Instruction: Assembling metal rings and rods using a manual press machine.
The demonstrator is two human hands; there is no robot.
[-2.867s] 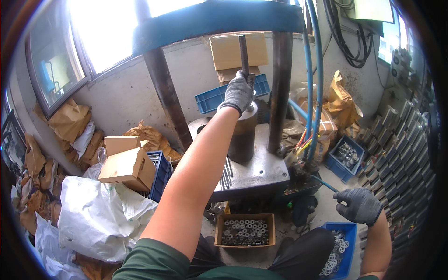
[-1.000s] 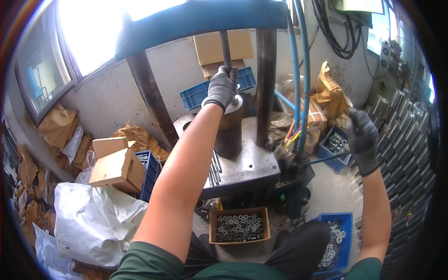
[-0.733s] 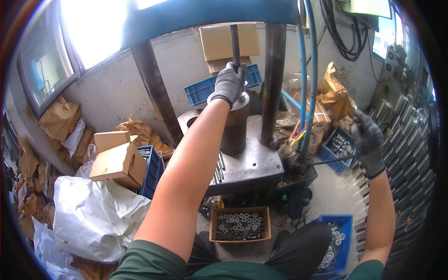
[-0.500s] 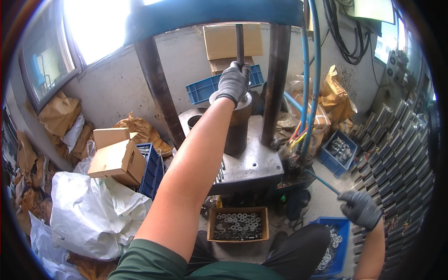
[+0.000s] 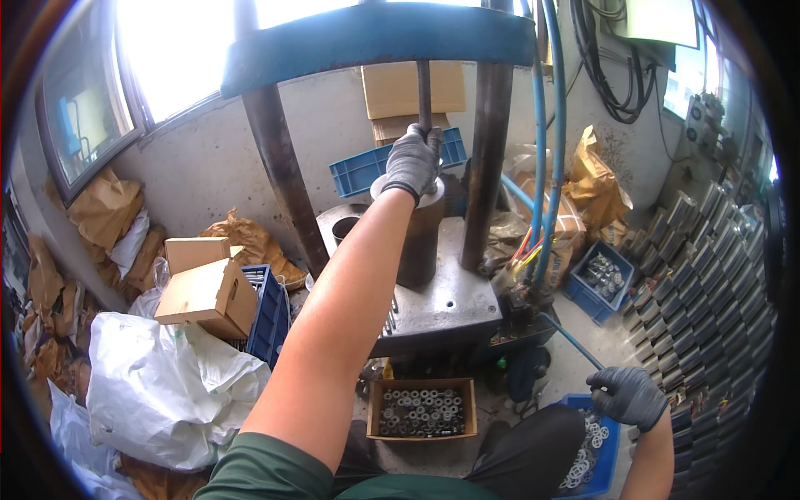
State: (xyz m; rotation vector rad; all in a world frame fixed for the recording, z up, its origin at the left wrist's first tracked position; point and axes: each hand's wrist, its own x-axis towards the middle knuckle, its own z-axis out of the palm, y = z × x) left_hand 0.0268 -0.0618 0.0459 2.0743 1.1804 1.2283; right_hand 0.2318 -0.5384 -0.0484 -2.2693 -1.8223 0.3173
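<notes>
Bin (image 5: 607, 462): blue, just beside your right knee, holding pale, spoked rings.
Carton (image 5: 374, 408): low and open on the floor in front of you, filled with small metal rings and dark parts.
Right hand (image 5: 631, 397): gloved, fingers curled, at the near end of the lever; you cannot tell from here whether they close around it.
Lever (image 5: 575, 342): thin and blue, slanting from your right glove up to the base of the press.
Bed plate (image 5: 467, 292): bare metal ahead of you, thin rods lying on it partly behind your left forearm.
Cylinder (image 5: 419, 250): thick and dark, upright on the bed plate, its top partly covered by your left glove.
Left hand (image 5: 412, 162): gloved, your arm stretched far forward, fingers wrapped around the shaft.
Shaft (image 5: 425, 100): dark and upright, rising out of your left glove above the cylinder; its lower end is hidden.
Crate (image 5: 354, 177): blue, tilted, behind your left hand.
Cardboard (image 5: 412, 87): brown, behind the shaft.
</notes>
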